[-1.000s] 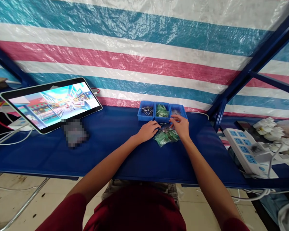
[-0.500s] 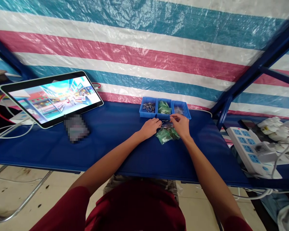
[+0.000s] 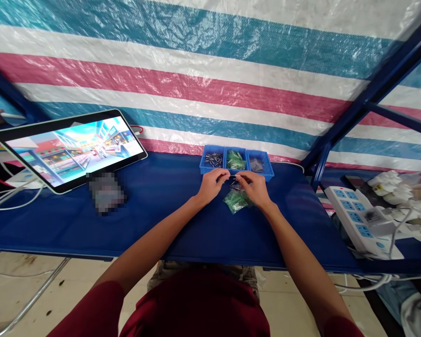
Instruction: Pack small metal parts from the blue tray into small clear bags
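Resting in blue bins (image 3: 206,170): metal pins (image 3: 214,160), green packets (image 3: 235,161).

so there's a tablet (image 3: 75,150) propped up at a tilt on the left of the table (image 3: 154,201), some bright street scene on it; a pixelated thing (image 3: 107,193) lies right by its lower edge, can't tell what; white cable (image 3: 19,206) loops next to it; striped tarp (image 3: 196,89) behind everything; over on the right a power strip (image 3: 363,224), with white bulky things (image 3: 395,187) just past it
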Demonstrator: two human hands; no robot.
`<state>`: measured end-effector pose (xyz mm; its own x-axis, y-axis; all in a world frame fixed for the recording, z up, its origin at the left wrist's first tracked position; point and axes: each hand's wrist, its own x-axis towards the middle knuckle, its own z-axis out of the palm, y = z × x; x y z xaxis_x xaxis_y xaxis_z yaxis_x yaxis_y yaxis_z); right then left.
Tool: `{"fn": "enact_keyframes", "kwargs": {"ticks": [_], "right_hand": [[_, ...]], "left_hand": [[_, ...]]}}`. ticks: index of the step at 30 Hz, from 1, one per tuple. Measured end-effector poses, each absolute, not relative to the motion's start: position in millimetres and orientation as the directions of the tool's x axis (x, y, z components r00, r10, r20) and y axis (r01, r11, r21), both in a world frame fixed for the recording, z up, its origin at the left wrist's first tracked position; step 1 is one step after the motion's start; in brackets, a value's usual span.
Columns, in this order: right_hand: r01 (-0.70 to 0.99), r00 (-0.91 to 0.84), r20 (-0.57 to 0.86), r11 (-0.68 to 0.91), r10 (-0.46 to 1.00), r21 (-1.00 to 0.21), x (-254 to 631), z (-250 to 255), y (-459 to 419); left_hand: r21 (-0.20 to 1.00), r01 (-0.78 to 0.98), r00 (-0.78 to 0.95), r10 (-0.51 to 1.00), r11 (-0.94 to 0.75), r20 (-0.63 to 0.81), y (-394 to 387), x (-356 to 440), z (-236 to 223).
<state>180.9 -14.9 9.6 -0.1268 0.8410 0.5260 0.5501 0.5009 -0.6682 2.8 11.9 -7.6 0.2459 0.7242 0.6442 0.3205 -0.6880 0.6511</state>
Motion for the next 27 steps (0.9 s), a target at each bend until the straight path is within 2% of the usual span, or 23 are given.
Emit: {"fn": "enact_keyframes", "kwargs": {"ticks": [5,13,17,19,21,23,27], "right_hand": [[0.491,-0.158,0.436,0.454,0.886,-0.744,181.7,9.8,-15.0],[0.453,-0.073,0.441,0.424,0.894,-0.784,176.1,5.8,-13.9],[0.565,0.023,0.492,0.395,0.870,-0.725,178.6,5.8,-11.1],[0.606,0.040,0.511,0.385,0.859,-0.696,180.6,7.1,-10.5],[0.624,0.040,0.515,0.380,0.856,-0.682,181.5,8.0,-10.6],[0.631,0.023,0.511,0.384,0.859,-0.674,181.1,7.7,-10.8],[0.638,-0.034,0.487,0.394,0.873,-0.661,179.1,4.4,-10.7]], "left_hand": [[0.778,0.180,0.217,0.796,-0.602,0.565,13.1,2.3,-4.5],[0.723,0.290,0.240,0.779,-0.627,0.579,13.0,3.6,-8.0],[0.733,0.376,0.213,0.823,-0.567,0.527,17.7,-3.8,-2.2],[0.745,0.375,0.387,0.823,-0.552,0.415,21.5,-13.2,5.0],[0.751,0.357,0.648,0.726,-0.556,0.229,24.6,-22.2,11.2],[0.686,0.400,0.727,0.666,-0.608,0.167,26.4,-27.4,13.0],[0.442,0.533,0.747,0.646,-0.722,0.154,28.1,-25.8,2.3]]}}
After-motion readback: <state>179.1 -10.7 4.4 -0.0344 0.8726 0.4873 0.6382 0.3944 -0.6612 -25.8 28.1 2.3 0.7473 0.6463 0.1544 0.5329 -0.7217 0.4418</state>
